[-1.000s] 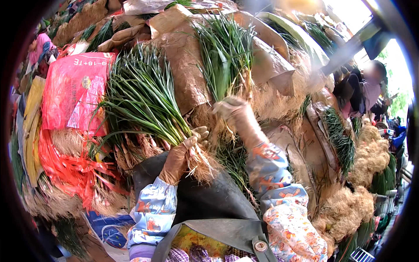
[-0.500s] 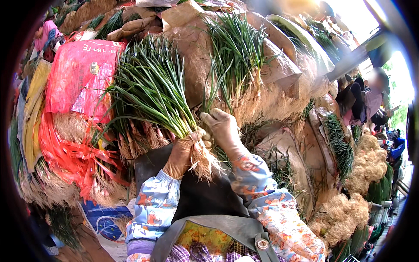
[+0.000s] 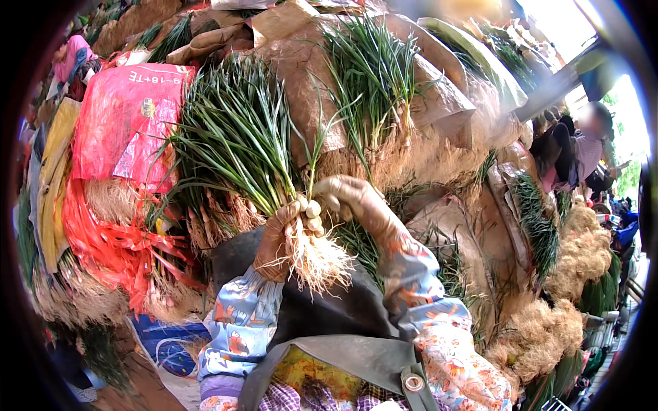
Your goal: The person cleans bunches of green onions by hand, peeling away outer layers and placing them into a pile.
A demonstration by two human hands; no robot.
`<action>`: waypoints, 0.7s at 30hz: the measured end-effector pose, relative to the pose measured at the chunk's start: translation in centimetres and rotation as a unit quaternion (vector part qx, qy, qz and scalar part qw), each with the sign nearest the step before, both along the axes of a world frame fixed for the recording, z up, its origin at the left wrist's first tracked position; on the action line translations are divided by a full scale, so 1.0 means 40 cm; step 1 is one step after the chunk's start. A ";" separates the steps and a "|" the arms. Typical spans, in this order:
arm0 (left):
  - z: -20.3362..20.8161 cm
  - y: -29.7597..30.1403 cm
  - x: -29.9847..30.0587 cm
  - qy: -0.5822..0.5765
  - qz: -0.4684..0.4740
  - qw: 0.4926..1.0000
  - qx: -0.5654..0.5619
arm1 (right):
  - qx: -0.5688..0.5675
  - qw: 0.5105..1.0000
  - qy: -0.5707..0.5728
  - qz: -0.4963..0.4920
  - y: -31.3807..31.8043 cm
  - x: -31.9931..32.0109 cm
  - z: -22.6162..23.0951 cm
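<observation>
Left hand (image 3: pixel 279 236) has its fingers (image 3: pixel 313 214) wrapped around a bunch of green onions (image 3: pixel 243 154) near the stem bases, roots (image 3: pixel 319 264) dangling over the dark apron (image 3: pixel 308 318). Right hand (image 3: pixel 353 202) is just beside it, fingers curled; can't tell if they're pinching that thin stalk (image 3: pixel 312 164). Another bunch (image 3: pixel 367 82) lies farther out by some brown paper (image 3: pixel 305 79). If the left grip slackens, stems could slip out; a rough tug might snap the stalk. Versus half a second ago, the roots splay wider and the right hand's bent further over.
</observation>
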State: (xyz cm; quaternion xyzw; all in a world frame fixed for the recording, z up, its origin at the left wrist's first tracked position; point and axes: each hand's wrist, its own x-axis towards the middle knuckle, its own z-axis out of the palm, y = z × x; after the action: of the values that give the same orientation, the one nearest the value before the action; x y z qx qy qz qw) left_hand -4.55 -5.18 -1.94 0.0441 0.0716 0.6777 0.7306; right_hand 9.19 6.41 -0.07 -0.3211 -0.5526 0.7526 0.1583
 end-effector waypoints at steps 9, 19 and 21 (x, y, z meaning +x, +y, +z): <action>-0.036 0.014 -0.005 0.054 0.000 0.998 -0.031 | -0.106 0.985 0.097 -0.092 -0.013 -0.118 -0.033; -0.046 0.052 0.021 0.160 0.093 0.980 -0.079 | 0.340 0.885 -0.109 -0.300 -0.023 -0.119 -0.055; -0.050 0.050 0.015 0.157 0.088 0.981 -0.069 | 0.406 0.848 -0.124 -0.316 -0.026 -0.126 -0.054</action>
State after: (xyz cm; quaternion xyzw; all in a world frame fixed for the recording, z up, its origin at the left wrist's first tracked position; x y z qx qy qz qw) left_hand -3.94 -3.19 -3.93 0.0928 0.2356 0.7175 0.6489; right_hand 4.14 5.38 -2.24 -0.4761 -0.6928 0.3242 0.4339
